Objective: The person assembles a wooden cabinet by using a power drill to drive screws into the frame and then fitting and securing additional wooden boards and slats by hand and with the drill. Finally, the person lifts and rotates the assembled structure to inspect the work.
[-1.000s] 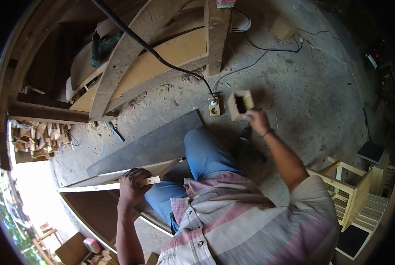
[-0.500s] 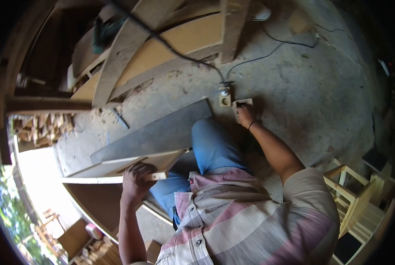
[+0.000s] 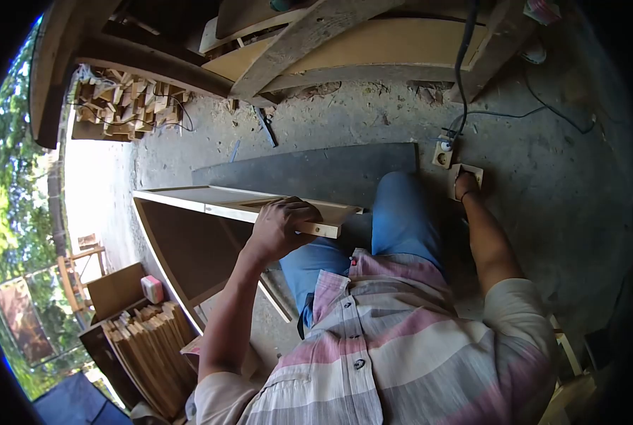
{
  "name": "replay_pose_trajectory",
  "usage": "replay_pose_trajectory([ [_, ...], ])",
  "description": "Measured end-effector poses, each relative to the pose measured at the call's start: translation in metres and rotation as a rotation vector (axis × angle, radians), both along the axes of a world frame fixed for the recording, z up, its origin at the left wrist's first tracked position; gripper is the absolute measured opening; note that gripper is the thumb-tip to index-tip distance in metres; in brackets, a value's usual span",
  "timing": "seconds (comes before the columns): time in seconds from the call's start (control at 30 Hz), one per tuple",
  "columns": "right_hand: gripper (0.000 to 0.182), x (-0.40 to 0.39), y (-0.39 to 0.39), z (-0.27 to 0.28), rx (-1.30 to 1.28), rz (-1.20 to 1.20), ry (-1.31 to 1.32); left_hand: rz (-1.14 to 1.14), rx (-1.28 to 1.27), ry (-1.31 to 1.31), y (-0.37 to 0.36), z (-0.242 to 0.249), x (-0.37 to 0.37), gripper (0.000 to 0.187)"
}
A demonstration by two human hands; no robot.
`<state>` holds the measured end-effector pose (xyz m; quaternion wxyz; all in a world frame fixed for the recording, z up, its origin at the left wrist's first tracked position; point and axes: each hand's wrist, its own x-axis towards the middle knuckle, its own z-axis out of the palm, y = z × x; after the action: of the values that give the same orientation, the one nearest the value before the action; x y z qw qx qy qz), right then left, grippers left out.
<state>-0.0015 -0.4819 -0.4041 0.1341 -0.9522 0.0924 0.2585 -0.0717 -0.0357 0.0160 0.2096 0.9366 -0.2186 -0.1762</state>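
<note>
My left hand (image 3: 285,224) is wrapped over the near end of a wooden frame piece (image 3: 235,211) that extends left from my lap. A dark panel is joined below it. On the right, my right hand (image 3: 466,185) reaches into a small light wooden box (image 3: 478,172) on the floor, its fingers hidden inside. Just above that box lies a socket block (image 3: 442,157) with a plug and black cable in it. A long dark board (image 3: 309,170) lies flat on the floor beyond my knees.
Wooden beams and a curved panel (image 3: 401,46) stand across the top. Wood scraps (image 3: 128,103) are heaped at the upper left, stacked slats (image 3: 150,347) at the lower left. A dark tool (image 3: 266,126) lies on the floor. A cable (image 3: 557,113) runs at the right.
The view has turned, so the scene sits further right and more of the left side shows. My left hand still holds the frame, and my right hand remains at the small box.
</note>
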Motion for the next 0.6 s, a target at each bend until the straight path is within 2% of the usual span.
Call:
replay_pose_trajectory([
  [0.07,0.027,0.000,0.003,0.012,0.000,-0.016,-0.050,0.004,0.003,-0.010,0.001,0.000,-0.001,0.029],
  [0.17,0.026,0.003,0.005,0.030,-0.004,0.114,-0.033,0.002,0.003,-0.026,0.003,0.001,-0.003,0.028],
  [0.27,0.025,0.002,0.000,0.054,-0.071,0.194,0.085,-0.010,-0.025,-0.011,0.006,-0.002,-0.004,0.029],
  [0.33,0.024,-0.010,-0.008,0.075,0.134,0.260,-0.112,-0.011,-0.033,-0.012,0.008,-0.004,-0.004,0.029],
  [0.37,0.024,-0.013,-0.015,0.068,0.123,0.267,-0.120,-0.021,-0.033,-0.005,0.009,-0.004,-0.004,0.029],
  [0.43,0.024,-0.015,-0.028,0.056,0.300,0.170,-0.400,-0.017,-0.059,-0.033,0.011,-0.008,-0.004,0.029],
  [0.47,0.024,-0.015,-0.025,0.076,0.289,0.187,-0.405,-0.019,-0.073,-0.053,0.012,-0.009,-0.005,0.028],
  [0.53,0.020,-0.014,-0.007,0.125,0.406,0.031,-0.474,0.001,-0.069,-0.070,0.012,-0.007,-0.007,0.028],
  [0.57,0.020,-0.011,0.007,0.146,0.399,0.054,-0.482,0.006,-0.051,-0.082,0.013,-0.006,-0.008,0.027],
  [0.6,0.018,-0.010,0.022,0.165,0.649,-0.045,-0.444,0.021,-0.045,-0.091,0.014,-0.008,-0.009,0.027],
])
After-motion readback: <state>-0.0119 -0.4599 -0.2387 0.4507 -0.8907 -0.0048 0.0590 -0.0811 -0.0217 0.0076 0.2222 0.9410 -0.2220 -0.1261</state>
